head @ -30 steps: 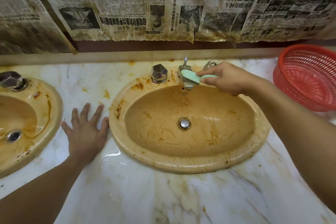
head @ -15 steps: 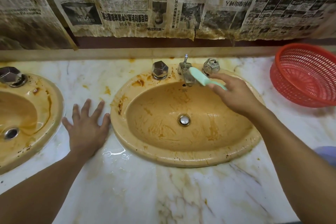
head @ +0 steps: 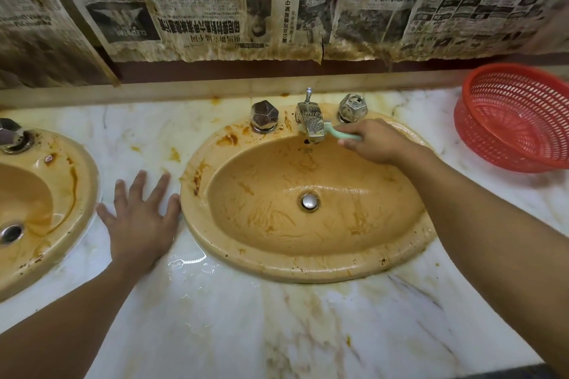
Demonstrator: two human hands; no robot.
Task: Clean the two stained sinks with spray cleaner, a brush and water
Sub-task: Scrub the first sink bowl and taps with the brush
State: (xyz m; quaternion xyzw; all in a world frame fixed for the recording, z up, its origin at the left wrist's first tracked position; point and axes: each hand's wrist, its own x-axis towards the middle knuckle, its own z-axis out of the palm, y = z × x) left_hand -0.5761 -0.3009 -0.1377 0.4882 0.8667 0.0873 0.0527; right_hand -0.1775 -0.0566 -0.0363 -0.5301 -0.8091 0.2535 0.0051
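Marble counter [head: 277,332] nearest, veined, with a small water puddle [head: 187,264] at the front-left of the centre sink. Both bare forearms reach in from the bottom edge.

Left hand [head: 140,218] lies flat on the counter between the two sinks, palm down, fingers spread and straight, gripping nothing; its thumb side is just beside the centre sink's rim.

Centre sink [head: 277,264]: tan oval basin, brown smears across the bowl, dark specks on the rim, chrome drain [head: 308,201] in the middle. Left sink [head: 83,194] partly cut off by the frame, also stained, own drain [head: 10,232] and one knob [head: 9,132] showing.

Right hand [head: 375,141] is over the back rim of the centre sink, fingers curled round the mint-green brush [head: 335,132]. The brush handle sticks out to the left of the hand, and its far end meets the right side of the faucet spout [head: 311,123]. Bristles can't be made out.

Left tap knob [head: 264,115] and right tap knob [head: 352,107] flank the spout; the right knob is just behind the right hand.

Red mesh basket [head: 517,120] tilted on the counter at far right, well apart from the hand.

Behind: a tan ledge [head: 215,88], then stained, torn newspaper [head: 215,9] covering the wall.
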